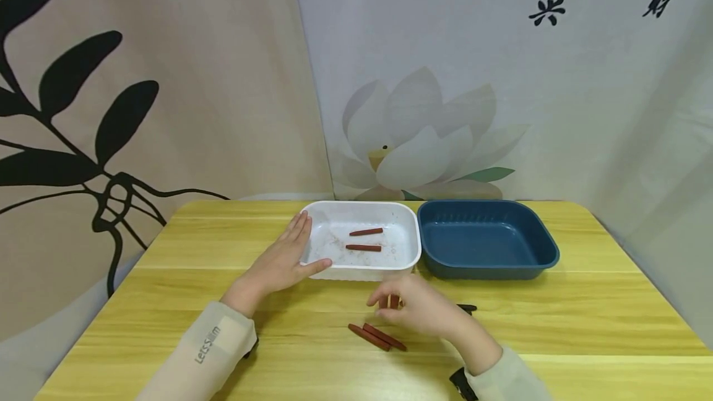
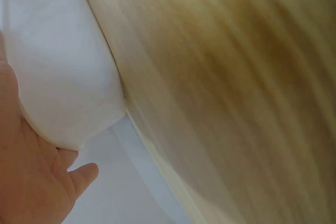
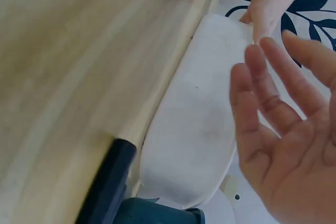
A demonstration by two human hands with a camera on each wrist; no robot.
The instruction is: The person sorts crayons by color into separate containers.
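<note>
Sticks [image 1: 377, 336] lie flat — long axes slanting toward right hand [image 1: 421, 312].

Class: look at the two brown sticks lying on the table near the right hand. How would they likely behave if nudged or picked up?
The sticks look straight and hold their shape, so probably stiff. They are thin, so likely light. If round, which is hard to tell, they may roll on the smooth table.
</note>
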